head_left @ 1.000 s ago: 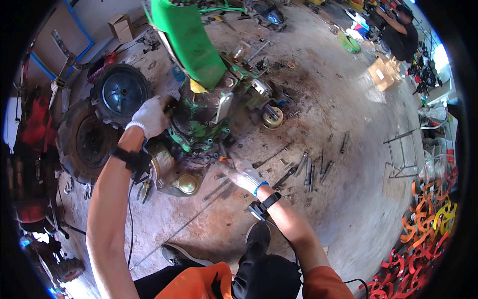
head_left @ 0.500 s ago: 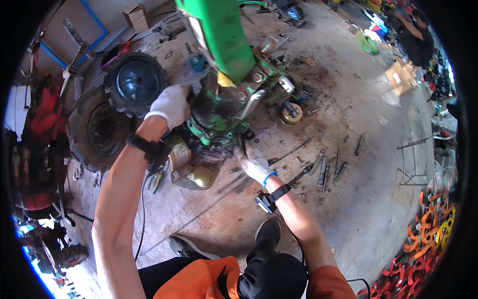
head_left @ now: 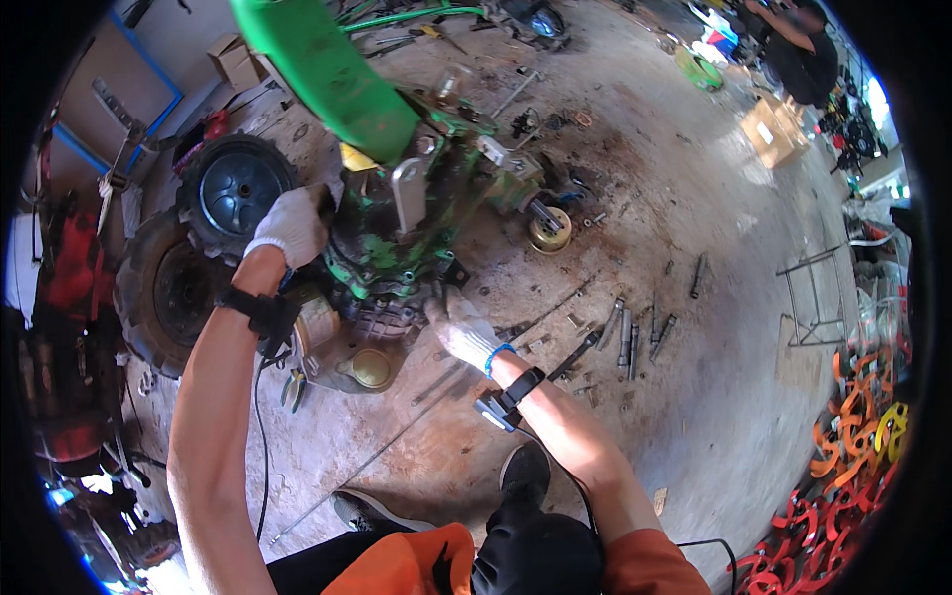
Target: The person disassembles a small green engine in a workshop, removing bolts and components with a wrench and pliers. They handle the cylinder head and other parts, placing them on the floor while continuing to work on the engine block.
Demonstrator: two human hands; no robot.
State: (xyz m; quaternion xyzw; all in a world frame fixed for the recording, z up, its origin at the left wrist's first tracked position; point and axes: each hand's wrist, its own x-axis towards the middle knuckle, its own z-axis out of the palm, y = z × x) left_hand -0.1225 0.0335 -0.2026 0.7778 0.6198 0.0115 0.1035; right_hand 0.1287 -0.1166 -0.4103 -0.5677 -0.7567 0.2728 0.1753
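Observation:
A greasy green machine housing (head_left: 382, 243) stands in front of me, with a tall green column (head_left: 332, 84) rising from it and leaning left. My left hand (head_left: 290, 228), in a white knit glove with darkened fingertips, is closed on the housing's left side; its fingertips are partly hidden. Low at the housing's front right edge is my right hand (head_left: 461, 329), also gloved. Its fingers are drawn together against the metal there, and whatever they grip is too small to make out. A flat metal lug (head_left: 409, 193) sticks up from the housing.
Two treaded wheels, one with a blue rim (head_left: 243, 188), lie at left. Pliers (head_left: 293, 390) and a gold round cap (head_left: 371, 368) are near the housing. Sockets and metal rods (head_left: 625, 342) lie at right, beyond them a wire frame (head_left: 818, 297). Another person (head_left: 798, 55) is at far right.
The housing and column have shifted left, and the column leans further left. Both hands have moved left with the housing, still at its edges. The whole view has also shifted somewhat.

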